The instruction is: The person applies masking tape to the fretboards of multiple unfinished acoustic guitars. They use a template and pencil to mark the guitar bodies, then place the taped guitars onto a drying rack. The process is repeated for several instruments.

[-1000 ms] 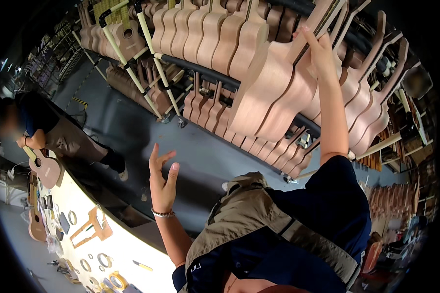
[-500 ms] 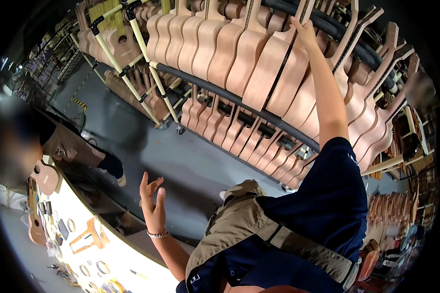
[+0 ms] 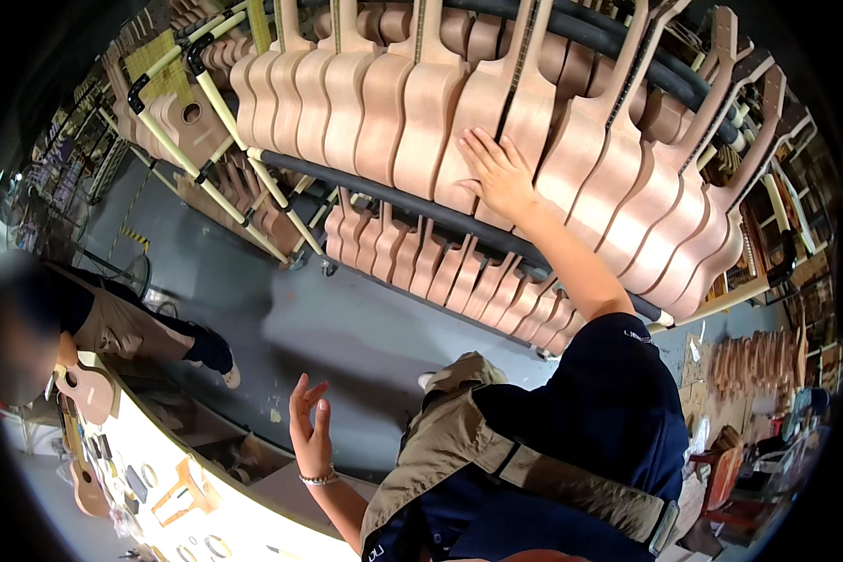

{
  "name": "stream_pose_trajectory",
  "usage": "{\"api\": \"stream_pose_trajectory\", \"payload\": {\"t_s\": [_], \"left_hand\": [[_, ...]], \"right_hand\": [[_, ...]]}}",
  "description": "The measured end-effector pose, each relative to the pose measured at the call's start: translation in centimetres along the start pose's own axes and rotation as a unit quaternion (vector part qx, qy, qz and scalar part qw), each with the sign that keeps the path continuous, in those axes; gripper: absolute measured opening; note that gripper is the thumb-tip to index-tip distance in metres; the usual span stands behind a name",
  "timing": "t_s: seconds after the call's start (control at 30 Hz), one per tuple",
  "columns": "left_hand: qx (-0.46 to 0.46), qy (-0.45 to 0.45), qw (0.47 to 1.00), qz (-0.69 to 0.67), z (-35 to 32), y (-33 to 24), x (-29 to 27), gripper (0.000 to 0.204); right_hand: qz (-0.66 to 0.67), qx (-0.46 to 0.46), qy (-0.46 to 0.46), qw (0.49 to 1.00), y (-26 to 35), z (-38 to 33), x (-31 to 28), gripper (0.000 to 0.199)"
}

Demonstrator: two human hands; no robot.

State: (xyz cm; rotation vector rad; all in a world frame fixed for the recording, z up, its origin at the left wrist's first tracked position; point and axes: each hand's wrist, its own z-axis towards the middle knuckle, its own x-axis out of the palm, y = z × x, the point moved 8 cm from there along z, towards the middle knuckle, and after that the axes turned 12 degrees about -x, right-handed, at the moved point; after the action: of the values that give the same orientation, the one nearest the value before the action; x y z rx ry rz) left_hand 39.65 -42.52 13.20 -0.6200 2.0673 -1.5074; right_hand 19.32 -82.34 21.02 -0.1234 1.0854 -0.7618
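Unfinished pinkish-brown guitars stand packed in a row, necks up, on the upper level of a rack. My right hand (image 3: 498,174) lies flat with fingers spread against the side of one guitar body (image 3: 474,105), below its neck. A dark gap runs between this guitar and its neighbour (image 3: 526,117). My left hand (image 3: 311,429) hangs in the air near the lit workbench (image 3: 244,506), its fingers apart and curved, holding nothing.
A lower rack level holds more small guitar bodies (image 3: 440,267). A black padded bar (image 3: 375,192) edges the upper level. At left a person (image 3: 140,323) stands by the workbench, with a guitar (image 3: 88,391) there. Tape rings and tools lie on the bench. Necks (image 3: 749,361) are stacked at right.
My right hand has come down from a guitar's neck to the side of its body. My left hand has shifted slightly lower and right in view, still holding nothing.
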Motion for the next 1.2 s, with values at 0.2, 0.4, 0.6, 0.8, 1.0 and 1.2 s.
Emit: {"api": "stream_pose_trajectory", "payload": {"t_s": [0.2,0.4,0.6,0.8,1.0,1.2], "left_hand": [[-0.018,0.013,1.0,0.015,-0.3,0.6,0.3,0.049],[-0.008,0.048,0.999,-0.005,-0.4,2.1,1.0,0.05],[-0.007,0.064,0.998,-0.015,-1.4,3.1,1.4,0.047],[0.059,0.03,0.997,0.041,-2.1,0.7,1.5,0.037],[0.347,-0.065,0.922,0.158,-6.7,-11.9,4.4,0.06],[0.335,-0.17,0.921,0.106,-8.6,-8.6,1.4,0.066]], "right_hand": [[-0.079,0.181,-0.306,0.931,-10.4,-2.5,-8.9,0.059],[0.447,0.493,-0.082,0.742,-26.9,-8.1,-5.0,0.055],[0.445,0.322,-0.203,0.811,-22.8,-7.1,-10.5,0.033],[0.197,0.275,-0.134,0.932,-9.3,-1.5,-24.4,0.053],[0.266,0.131,-0.192,0.935,3.5,4.0,-31.8,0.054],[0.536,0.02,-0.066,0.842,19.5,8.3,-28.9,0.054]]}}
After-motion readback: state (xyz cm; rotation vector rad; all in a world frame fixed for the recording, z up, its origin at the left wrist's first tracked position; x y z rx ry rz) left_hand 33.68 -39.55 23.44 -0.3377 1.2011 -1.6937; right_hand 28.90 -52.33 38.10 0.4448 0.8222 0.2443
